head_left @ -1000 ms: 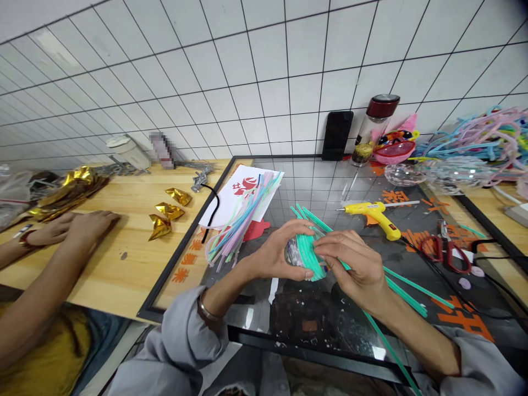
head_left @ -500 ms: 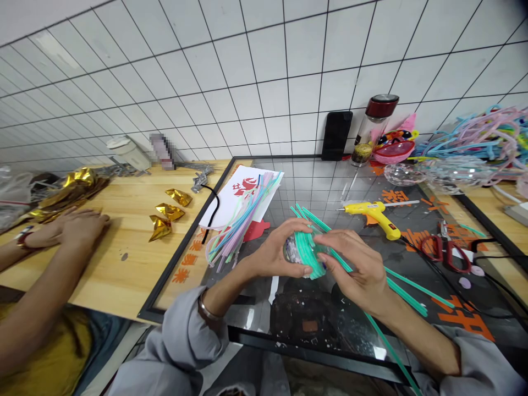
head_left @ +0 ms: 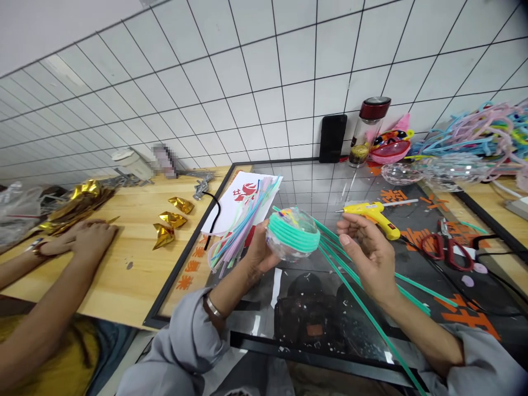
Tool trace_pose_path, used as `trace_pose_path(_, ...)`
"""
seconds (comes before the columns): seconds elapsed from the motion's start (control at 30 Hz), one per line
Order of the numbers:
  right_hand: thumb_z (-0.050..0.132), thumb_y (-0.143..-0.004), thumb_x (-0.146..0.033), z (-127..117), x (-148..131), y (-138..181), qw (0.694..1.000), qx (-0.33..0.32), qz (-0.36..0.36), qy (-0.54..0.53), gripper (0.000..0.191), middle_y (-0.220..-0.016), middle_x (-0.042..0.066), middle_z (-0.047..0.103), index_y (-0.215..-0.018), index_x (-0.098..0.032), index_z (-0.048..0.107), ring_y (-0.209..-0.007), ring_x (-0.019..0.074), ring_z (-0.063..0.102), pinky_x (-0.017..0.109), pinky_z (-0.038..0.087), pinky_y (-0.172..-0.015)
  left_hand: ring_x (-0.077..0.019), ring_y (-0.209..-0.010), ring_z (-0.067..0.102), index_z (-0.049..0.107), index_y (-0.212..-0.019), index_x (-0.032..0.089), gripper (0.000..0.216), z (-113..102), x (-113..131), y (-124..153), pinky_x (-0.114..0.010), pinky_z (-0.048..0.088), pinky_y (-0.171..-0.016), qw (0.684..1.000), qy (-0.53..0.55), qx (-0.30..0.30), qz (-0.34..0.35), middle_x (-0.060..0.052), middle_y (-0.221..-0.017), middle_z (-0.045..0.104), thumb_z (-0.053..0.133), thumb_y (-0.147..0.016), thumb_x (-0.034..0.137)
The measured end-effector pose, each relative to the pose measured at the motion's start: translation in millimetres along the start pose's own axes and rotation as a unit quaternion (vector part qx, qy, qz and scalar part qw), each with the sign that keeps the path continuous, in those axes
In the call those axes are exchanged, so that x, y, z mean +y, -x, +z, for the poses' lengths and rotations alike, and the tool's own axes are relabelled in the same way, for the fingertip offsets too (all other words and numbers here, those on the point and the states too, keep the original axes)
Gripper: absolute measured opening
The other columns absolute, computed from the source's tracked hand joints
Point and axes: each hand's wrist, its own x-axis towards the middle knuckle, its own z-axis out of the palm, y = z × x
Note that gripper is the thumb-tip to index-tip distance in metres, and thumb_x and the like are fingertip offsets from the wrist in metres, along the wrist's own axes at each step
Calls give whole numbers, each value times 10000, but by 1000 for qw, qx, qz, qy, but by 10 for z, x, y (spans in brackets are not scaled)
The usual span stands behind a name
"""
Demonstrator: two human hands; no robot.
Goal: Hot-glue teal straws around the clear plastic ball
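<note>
My left hand (head_left: 256, 254) is closed around a clear plastic ball (head_left: 293, 220) and holds it up above the glass-topped table (head_left: 412, 242). Several turns of teal plastic tube (head_left: 293, 239) are coiled around the ball's middle. From the coil a loose teal strand (head_left: 363, 313) runs down towards the lower right. My right hand (head_left: 368, 254) sits just right of the ball, fingers curled and pinched on that strand. More straight teal tubes (head_left: 406, 280) lie on the glass under my right hand.
A yellow glue gun (head_left: 374, 212) and red scissors (head_left: 443, 250) lie on the glass to the right. A pastel tube bundle (head_left: 241, 223) rests on white paper (head_left: 237, 195). Gold foil pieces (head_left: 170, 220) and another person's hands (head_left: 82, 239) are on the wooden table at left.
The ball has been lifted off the table and tipped so its coil faces me. My right hand has left the ball and drawn off to the right with the strand.
</note>
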Motion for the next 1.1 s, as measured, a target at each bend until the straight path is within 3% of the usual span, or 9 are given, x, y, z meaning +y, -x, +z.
trace_pose_path(0.13,624,-895,-300,39,3,13,997,-41,-40,42,357,-1047,65,670,-1244,-234,593,-920,181,642,346,545,-793,-374,-1123,634,579,-1156,186,690,36,24,1,-589,519,-909,995,71,27,-60,-135,-1191,679,611,-687,691)
trace_pose_path(0.37,580,-919,-198,88,-28,72,971,-114,-170,120,457,-1151,99,606,-1369,-267,537,-1063,216,598,416,523,-899,-372,-1205,594,569,-1245,212,742,150,12,34,-597,487,-970,990,122,13,-62,-121,-1260,665,663,-671,671)
trace_pose_path(0.5,554,-934,-179,128,17,121,962,-133,-197,137,563,-1214,110,599,-1471,-279,422,-1130,227,576,432,514,-937,-365,-1184,608,575,-1254,204,682,182,16,52,-617,445,-1015,979,185,24,-84,-126,-1218,688,648,-729,633)
trace_pose_path(0.73,475,-983,-329,171,-8,130,960,-154,-158,171,580,-1411,127,476,-1535,-280,306,-1314,253,481,470,459,-1062,-312,-969,692,578,-1269,166,598,217,14,22,-614,437,-1015,955,282,38,-83,-120,-1064,738,635,-813,549)
trace_pose_path(0.93,252,-987,-592,237,6,118,928,-154,-213,266,761,-1634,170,168,-1587,-211,-19,-1513,306,154,595,254,-1171,-310,-1034,675,629,-1195,155,519,311,-19,21,-542,486,-988,960,269,46,-57,-112,-1067,741,623,-828,521)
trace_pose_path(1.1,209,-984,-608,289,46,96,910,-154,-245,298,751,-1631,146,214,-1589,-210,10,-1520,285,143,585,186,-1195,-259,-939,689,667,-1058,154,380,337,0,15,-452,530,-919,964,254,71,-33,-76,-948,754,621,-841,462)
